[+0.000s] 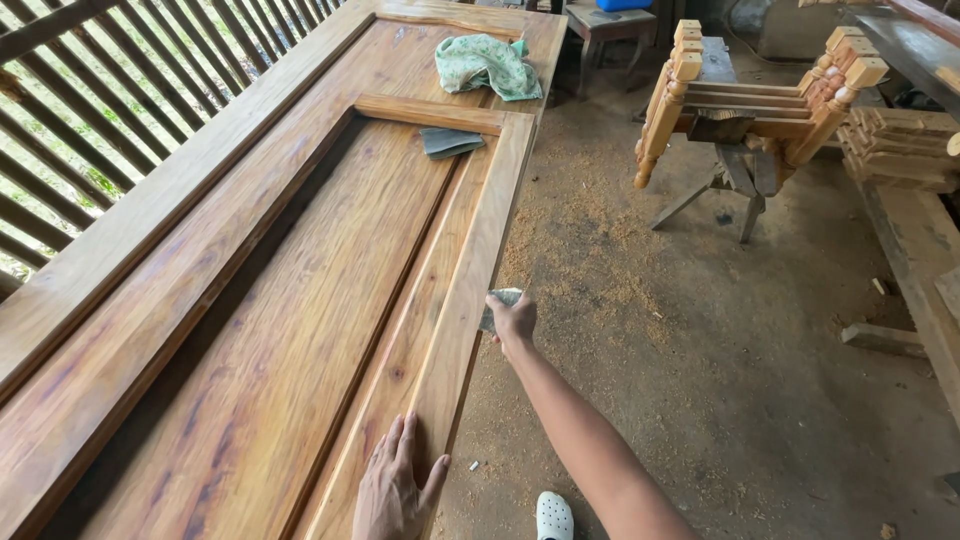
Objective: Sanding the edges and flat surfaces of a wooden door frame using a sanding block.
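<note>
Right now the sanding of the large reddish-brown wooden door panel (300,300) looks to be in hand, along the outer face of its right-hand rail. The right hand (514,320) presses a small grey piece of sandpaper (497,303) against that right edge, about midway along it, its fingers curled closed around the sheet. The left hand (393,487) lies flat on top of the same rail at the near end, fingers spread wide and holding nothing, apparently steadying the panel. A second grey folded sheet of sandpaper (447,142) rests in the far right corner of the recess, and a crumpled pale green cloth (487,64) lies beyond it. I judge the next stroke calls for even pressure along the edge, keeping the paper flat against the wood.
</note>
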